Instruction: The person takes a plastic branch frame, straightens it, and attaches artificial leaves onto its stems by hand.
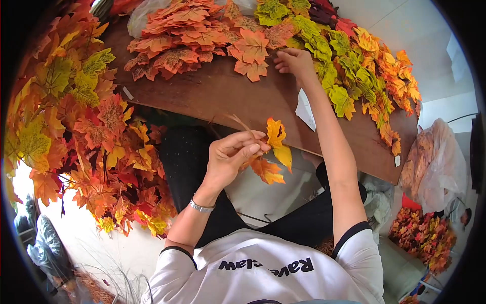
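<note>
Pinch grip of the left hand [235,154] on a leaf sprig [277,143]

Thumb and fingers of the left hand close together on the leaf sprig, which is held in the air above the person's lap, at the near edge of a brown board [177,96]. Yellow and orange leaves of the sprig spread to the right of the fingertips; thin brown stems [238,121] project on the opposite side. A silver-coloured band [202,206] encircles the left wrist.

Reaching across the board, the right hand [293,63] has its fingers bent beside the salmon-orange leaves [250,45]; whether it grips anything cannot be told. To the right of these leaves, along the far side of the board, run yellow-green leaves [349,68], then orange-yellow leaves [400,83]. Near the right forearm, a white paper piece [305,110] rests on the board.

At the left, a mass of mixed autumn leaves [96,126] hangs past the board's edge. At the right, beyond the board's end, stands a clear plastic bag [438,167] with orange contents.
</note>
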### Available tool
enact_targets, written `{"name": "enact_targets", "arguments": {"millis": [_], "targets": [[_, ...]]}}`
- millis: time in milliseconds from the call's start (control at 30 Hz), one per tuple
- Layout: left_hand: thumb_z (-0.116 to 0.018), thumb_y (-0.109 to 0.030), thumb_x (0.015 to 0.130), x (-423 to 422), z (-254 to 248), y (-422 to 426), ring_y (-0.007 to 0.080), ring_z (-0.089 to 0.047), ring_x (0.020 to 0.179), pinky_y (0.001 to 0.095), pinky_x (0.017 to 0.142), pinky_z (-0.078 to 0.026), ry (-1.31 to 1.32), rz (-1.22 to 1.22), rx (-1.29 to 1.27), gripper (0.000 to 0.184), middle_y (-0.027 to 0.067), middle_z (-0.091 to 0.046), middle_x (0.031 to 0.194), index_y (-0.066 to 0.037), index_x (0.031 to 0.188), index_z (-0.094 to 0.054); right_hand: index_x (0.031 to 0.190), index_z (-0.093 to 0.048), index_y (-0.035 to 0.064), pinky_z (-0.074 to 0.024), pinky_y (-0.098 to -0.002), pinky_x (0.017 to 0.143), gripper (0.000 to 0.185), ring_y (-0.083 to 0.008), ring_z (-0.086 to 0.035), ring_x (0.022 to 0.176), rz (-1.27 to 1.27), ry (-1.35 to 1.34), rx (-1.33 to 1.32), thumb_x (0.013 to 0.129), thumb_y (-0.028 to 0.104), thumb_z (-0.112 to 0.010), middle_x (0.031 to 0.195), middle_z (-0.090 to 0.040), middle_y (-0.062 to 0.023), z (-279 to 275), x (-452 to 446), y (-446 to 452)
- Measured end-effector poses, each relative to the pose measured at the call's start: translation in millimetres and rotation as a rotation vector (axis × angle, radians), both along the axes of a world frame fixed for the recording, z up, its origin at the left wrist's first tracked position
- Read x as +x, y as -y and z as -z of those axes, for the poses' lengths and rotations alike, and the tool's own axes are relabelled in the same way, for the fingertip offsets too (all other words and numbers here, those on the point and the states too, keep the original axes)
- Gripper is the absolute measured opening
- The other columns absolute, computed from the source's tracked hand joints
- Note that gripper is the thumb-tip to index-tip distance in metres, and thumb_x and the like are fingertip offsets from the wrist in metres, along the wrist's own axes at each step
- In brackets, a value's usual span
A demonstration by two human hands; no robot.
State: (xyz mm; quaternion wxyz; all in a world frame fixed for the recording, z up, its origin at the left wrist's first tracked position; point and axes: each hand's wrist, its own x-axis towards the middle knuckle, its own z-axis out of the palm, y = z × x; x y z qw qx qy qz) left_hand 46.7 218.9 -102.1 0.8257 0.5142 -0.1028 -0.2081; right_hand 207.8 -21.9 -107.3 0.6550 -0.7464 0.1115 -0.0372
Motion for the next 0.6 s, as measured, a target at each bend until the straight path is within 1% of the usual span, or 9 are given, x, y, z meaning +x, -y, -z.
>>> {"name": "enact_targets", "arguments": {"millis": [33, 133, 167, 267, 300, 400, 467, 500, 600], "targets": [[-0.059, -0.003, 0.081, 0, 3, 0, 0.0148, -0.062, 0.08, 0.0257, 0.075, -0.049, 0.024, 0.005, -0.007, 0.022, 0.0106, -0.064, 0.083, 0.006, 0.101, -0.056, 0.081, -0.061, -0.0071, -0.0473, -0.0219, 0.047, 0.018, -0.0135, -0.059, 0.054, -0.002, 0.032, 0.073, 0.079, 0.01, -0.06, 0.067, -0.061, -0.0108, -1, 8, -4], [-0.059, -0.004, 0.081, 2, 1, -1, 0.0139, -0.061, 0.081, 0.0258, 0.076, -0.049, 0.013, 0.027, -0.051, 0.023, 0.0107, -0.064, 0.084, 0.005, 0.102, -0.057, 0.076, -0.06, -0.0062, -0.0458, -0.0216, 0.044, 0.015, -0.0118, -0.057, 0.05, 0.064, 0.057, 0.094, 0.078, 0.009, -0.061, 0.064, -0.06, -0.0098, -3, 27, -13], [-0.059, -0.004, 0.081, 2, 0, -1, 0.0137, -0.061, 0.081, 0.0258, 0.076, -0.049, 0.007, 0.031, -0.049, 0.024, 0.0107, -0.065, 0.084, 0.004, 0.103, -0.056, 0.071, -0.061, -0.0033, -0.0435, -0.0213, 0.042, 0.016, -0.0108, -0.056, 0.048, 0.056, 0.103, 0.046, 0.077, 0.011, -0.063, 0.061, -0.06, -0.0077, -1, 32, -15], [-0.059, -0.004, 0.081, 3, -1, -3, 0.0132, -0.061, 0.081, 0.0257, 0.076, -0.049, -0.01, 0.043, -0.039, 0.026, 0.0106, -0.065, 0.085, 0.004, 0.106, -0.056, 0.066, -0.061, -0.0001, -0.0406, -0.0208, 0.04, 0.018, -0.0096, -0.055, 0.047, 0.003, 0.162, -0.107, 0.075, 0.014, -0.064, 0.059, -0.06, -0.0051, -21, 34, -21], [-0.059, -0.004, 0.081, 3, -1, -4, 0.0131, -0.061, 0.081, 0.0258, 0.076, -0.049, -0.016, 0.051, -0.033, 0.027, 0.0105, -0.065, 0.085, 0.004, 0.107, -0.056, 0.061, -0.061, 0.0026, -0.0373, -0.0203, 0.039, 0.022, -0.0078, -0.05, 0.042, -0.011, 0.161, -0.146, 0.075, 0.018, -0.066, 0.054, -0.057, -0.0018, -32, 36, -25], [-0.059, -0.004, 0.082, 2, 0, -3, 0.013, -0.061, 0.081, 0.0256, 0.076, -0.049, -0.014, 0.064, -0.022, 0.029, 0.0101, -0.065, 0.084, 0.004, 0.109, -0.055, 0.073, -0.061, 0.0022, -0.0441, -0.0179, 0.048, 0.015, -0.0058, -0.051, 0.05, -0.21, 0.163, -0.34, 0.079, 0.016, -0.063, 0.06, -0.056, -0.0009, -72, 46, -35], [-0.058, -0.005, 0.082, 2, 0, -3, 0.0124, -0.061, 0.082, 0.025, 0.076, -0.048, -0.005, 0.07, -0.025, 0.029, 0.009, -0.064, 0.085, 0.003, 0.11, -0.055, 0.074, -0.066, 0.0012, -0.0474, -0.0273, 0.052, 0.012, -0.0181, -0.058, 0.054, -0.209, 0.228, -0.569, 0.071, 0.012, -0.062, 0.065, -0.062, -0.0089, -98, 58, -45], [-0.058, -0.006, 0.083, 2, 1, -3, 0.0118, -0.06, 0.083, 0.0244, 0.076, -0.048, 0.0, 0.074, -0.031, 0.028, 0.0079, -0.064, 0.086, 0.003, 0.11, -0.055, 0.074, -0.069, 0.0007, -0.0491, -0.032, 0.055, 0.014, -0.0242, -0.061, 0.056, -0.208, 0.261, -0.685, 0.067, 0.01, -0.061, 0.068, -0.065, -0.0128, -109, 64, -49], [-0.058, -0.007, 0.083, 2, 2, -2, 0.0113, -0.06, 0.084, 0.0239, 0.077, -0.047, 0.004, 0.081, -0.048, 0.028, 0.0064, -0.063, 0.087, 0.003, 0.11, -0.055, 0.075, -0.068, -0.0014, -0.0452, -0.0317, 0.048, 0.016, -0.0209, -0.057, 0.051, -0.26, 0.497, -1.01, 0.067, 0.007, -0.057, 0.063, -0.064, -0.0143, -130, 80, -52]]}}
